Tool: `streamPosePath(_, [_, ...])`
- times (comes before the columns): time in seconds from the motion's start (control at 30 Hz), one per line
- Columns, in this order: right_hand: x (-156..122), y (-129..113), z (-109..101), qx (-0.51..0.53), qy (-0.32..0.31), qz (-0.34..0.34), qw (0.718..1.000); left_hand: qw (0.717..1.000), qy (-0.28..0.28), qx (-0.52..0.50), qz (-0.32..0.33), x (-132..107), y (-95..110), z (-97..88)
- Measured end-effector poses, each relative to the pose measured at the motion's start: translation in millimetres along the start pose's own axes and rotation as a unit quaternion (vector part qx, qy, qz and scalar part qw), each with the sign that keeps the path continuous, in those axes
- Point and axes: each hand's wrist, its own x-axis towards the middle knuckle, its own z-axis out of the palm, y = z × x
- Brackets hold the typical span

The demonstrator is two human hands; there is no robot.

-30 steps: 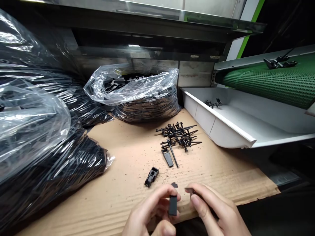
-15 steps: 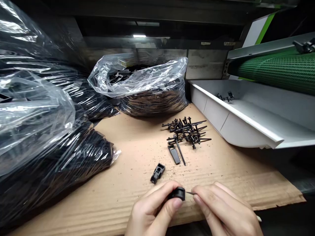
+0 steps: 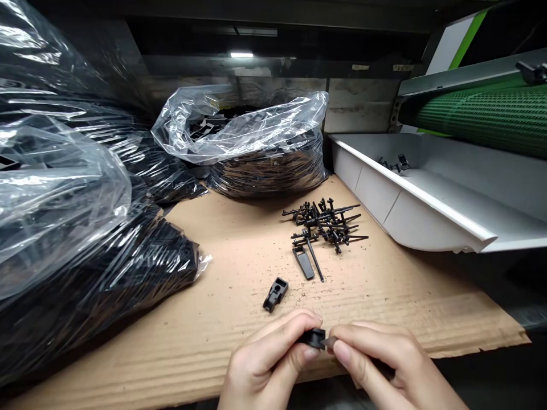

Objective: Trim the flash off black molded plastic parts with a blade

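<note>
Between its thumb and fingers, my left hand (image 3: 273,359) pinches a small black plastic part (image 3: 315,337) near the cardboard's front edge. My right hand (image 3: 380,359) grips a small thin blade (image 3: 330,342), whose tip meets the right end of that part; most of the blade is hidden by the fingers. Just beyond my left hand lies a loose black plastic piece (image 3: 276,294) with a round hole. Farther off rests a flat, tapered black piece (image 3: 303,263), beside a heap of thin black plastic sprues (image 3: 327,219).
Clear plastic bags full of black parts stand at the left (image 3: 94,273) and at the back (image 3: 269,171). To the right is a white tray (image 3: 371,188) with a few black pieces (image 3: 397,163), under a green conveyor belt (image 3: 478,117). Cardboard (image 3: 231,250) covers the table.
The blade has come closer to the black part and now touches it. My left hand has turned the part slightly, and my right fingers have shifted left. The camera view has shifted a little.
</note>
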Motion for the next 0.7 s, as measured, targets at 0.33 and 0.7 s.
streamPosePath(0.33, [2.1,-7.1,-15.6,0.207,-0.165,0.261,0.929,0.992,-0.011,0.092,0.087,-6.2,-9.5,-3.8])
streamPosePath(0.7, [-12.4,9.2,11.4,-0.013,-0.004,0.055,0.998,0.925,0.049,0.272,0.26,-16.9,-24.1,6.5])
